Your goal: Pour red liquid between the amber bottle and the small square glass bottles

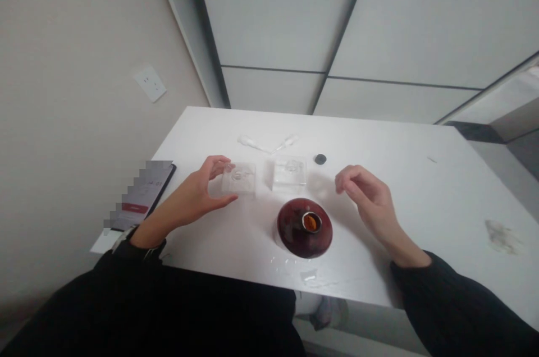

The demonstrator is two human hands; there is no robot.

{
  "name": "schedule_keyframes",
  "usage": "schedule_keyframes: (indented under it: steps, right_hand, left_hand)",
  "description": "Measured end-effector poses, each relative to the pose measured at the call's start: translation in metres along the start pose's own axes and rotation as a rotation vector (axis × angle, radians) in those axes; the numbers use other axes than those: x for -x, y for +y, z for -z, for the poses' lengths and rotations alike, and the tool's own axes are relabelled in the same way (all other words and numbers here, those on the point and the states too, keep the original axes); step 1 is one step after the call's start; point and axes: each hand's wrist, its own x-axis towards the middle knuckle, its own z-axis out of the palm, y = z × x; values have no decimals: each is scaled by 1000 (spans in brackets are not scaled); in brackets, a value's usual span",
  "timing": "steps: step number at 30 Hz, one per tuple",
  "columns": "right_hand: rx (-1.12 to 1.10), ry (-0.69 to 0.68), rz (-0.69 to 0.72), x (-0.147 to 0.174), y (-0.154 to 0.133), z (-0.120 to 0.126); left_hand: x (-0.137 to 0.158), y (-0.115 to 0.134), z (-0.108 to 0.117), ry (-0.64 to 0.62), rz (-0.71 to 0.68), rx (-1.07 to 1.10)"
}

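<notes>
My left hand (pixel 206 183) is around the left end of a clear square box (pixel 239 178), thumb at its near edge and fingers at its far edge. A second clear square box (pixel 289 173) stands just to the right, on the white table. My right hand (pixel 366 191) hangs over the table to the right, fingers curled in and thumb against them; whatever is between them, if anything, is hidden. Between the hands, nearer to me, sits a glossy dark red round object (pixel 295 233) with a small pale-rimmed centre, orange inside.
Two clear pieces with thin stems, a left one (pixel 249 141) and a right one (pixel 288 142), lie behind the boxes. A small dark disc (pixel 320 159) lies right of them. A phone (pixel 141 194) rests at the left edge. Clear bits (pixel 309 275) lie near the front edge.
</notes>
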Motion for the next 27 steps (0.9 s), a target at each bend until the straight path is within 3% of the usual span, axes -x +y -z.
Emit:
schedule_keyframes:
  steps: [4,8,12,18,22,27]
  right_hand:
    - [101,-6,-20,-6,-7,-2]
    - [259,-235,-48,-25,-10,-13]
    - [362,-407,-92,-45,-1,-32]
    - [409,-262,-154,-40,9,-38]
    - [295,-137,-189,-16,7,-16]
    - [285,-15,-152,21,-21,13]
  left_hand:
    - [4,2,-1,63,-119,14]
    - [17,30,-10,295,-329,48]
    - [31,54,-35,355,-571,66]
    - [42,53,-68,265,-654,193]
    - [44,49,-78,239,-591,275]
    - [44,45,-93,53,-465,303]
